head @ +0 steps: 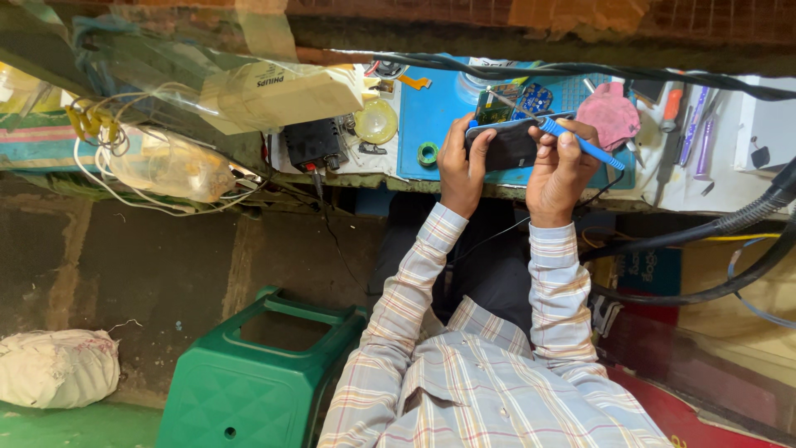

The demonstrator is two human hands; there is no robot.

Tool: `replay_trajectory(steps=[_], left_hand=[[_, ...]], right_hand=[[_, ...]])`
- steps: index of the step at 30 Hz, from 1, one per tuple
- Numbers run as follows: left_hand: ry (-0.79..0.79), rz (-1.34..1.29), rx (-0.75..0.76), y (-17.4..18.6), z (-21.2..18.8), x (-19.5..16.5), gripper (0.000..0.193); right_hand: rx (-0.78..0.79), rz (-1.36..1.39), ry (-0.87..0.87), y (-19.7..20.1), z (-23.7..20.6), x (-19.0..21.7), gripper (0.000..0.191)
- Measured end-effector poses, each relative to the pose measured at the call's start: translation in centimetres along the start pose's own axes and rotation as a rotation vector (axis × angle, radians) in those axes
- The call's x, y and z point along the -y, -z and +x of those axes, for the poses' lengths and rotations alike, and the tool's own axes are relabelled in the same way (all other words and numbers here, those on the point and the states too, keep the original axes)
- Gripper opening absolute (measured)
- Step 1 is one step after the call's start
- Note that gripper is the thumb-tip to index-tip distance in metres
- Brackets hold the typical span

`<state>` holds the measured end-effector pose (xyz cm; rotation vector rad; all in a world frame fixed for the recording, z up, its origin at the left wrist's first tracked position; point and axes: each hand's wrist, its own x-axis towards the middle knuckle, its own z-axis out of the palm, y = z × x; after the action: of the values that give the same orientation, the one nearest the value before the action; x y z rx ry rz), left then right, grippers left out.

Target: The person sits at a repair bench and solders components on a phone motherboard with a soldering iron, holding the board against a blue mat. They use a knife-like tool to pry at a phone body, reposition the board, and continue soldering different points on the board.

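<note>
Left hand (458, 166) grips the left end of a dark phone (502, 145) held just above the blue work mat (439, 112). Right hand (560, 170) clamps the phone's right end and a blue screwdriver (580, 143) (laid across the fingers). 1 circuit board (506, 101), 1 pink cloth (612, 114) and 1 green tape roll (428, 153) lie nearby.

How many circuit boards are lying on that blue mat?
2: a green circuit board just above the phone, and a blue circuit board touching its right side. The hands and phone may hide others.
</note>
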<state>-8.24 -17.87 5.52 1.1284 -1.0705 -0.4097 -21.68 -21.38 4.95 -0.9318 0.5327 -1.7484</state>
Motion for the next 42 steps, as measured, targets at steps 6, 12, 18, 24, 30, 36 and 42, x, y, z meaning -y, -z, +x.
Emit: replay_trajectory(steps=[6,12,18,24,30,36,42], left_hand=[[0.006,-0.028,0.001,0.0,0.0,0.1,0.028],[0.019,-0.034,-0.001,0.0,-0.1,0.2,0.028],[0.007,-0.036,-0.002,0.1,0.0,0.2,0.029],[0.006,-0.039,0.003,0.1,-0.1,0.2,0.029],[-0.008,-0.042,0.000,0.2,-0.2,-0.1,0.031],[-0.021,-0.052,-0.005,0.3,0.0,-0.3,0.031],[0.016,-0.057,-0.001,0.3,-0.1,-0.4,0.030]], right_hand=[[-0.016,0.013,-0.010,0.0,0.0,0.0,0.019],[-0.028,-0.020,-0.008,-0.1,-0.1,0.0,0.019],[-0.029,-0.037,-0.010,-0.1,0.0,0.0,0.019],[-0.036,-0.037,-0.002,-0.5,0.0,0.6,0.018],[0.049,-0.107,0.120,-0.9,-0.6,1.5,0.019],[0.132,-0.372,0.311,-0.8,-1.2,2.2,0.028],[0.167,-0.481,0.356,-1.0,-1.7,2.9,0.029]])
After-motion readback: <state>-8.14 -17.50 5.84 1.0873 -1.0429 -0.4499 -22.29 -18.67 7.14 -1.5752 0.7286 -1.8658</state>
